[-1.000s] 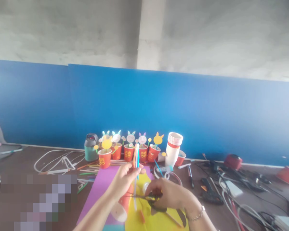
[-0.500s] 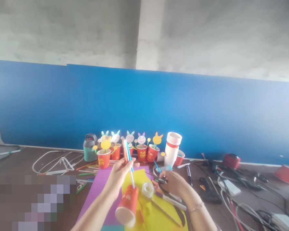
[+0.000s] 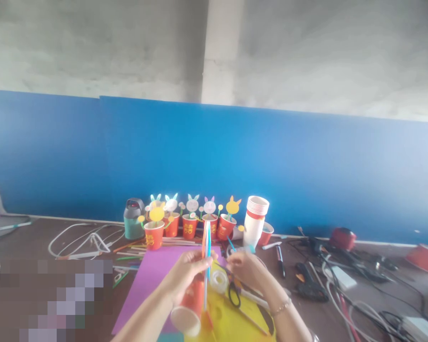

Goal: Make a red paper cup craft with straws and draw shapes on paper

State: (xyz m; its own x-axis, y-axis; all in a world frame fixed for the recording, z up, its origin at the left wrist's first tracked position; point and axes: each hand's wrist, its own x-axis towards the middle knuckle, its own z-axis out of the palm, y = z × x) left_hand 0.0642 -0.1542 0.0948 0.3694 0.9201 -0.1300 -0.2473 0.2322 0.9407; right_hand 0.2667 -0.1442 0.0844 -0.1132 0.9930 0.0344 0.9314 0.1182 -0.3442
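My left hand is closed around a bundle of thin coloured sticks, orange, white and blue, held upright. A red paper cup lies on its side just below that hand. My right hand hovers right of the bundle, apart from it, with bent fingers; whether it holds something is hidden. Under its fingertips are the black-handled scissors. Close by, a roll of clear tape lies on the yellow paper, next to the purple paper.
Red cups with paper animal figures, one a yellow figure, line the back. A white cup stack and a teal bottle flank them. A glue gun and cables lie right; a blue partition stands behind.
My left hand has moved right and down, turning the stick bundle more upright. My right hand has shifted slightly left, and a scissors handle now shows below it.
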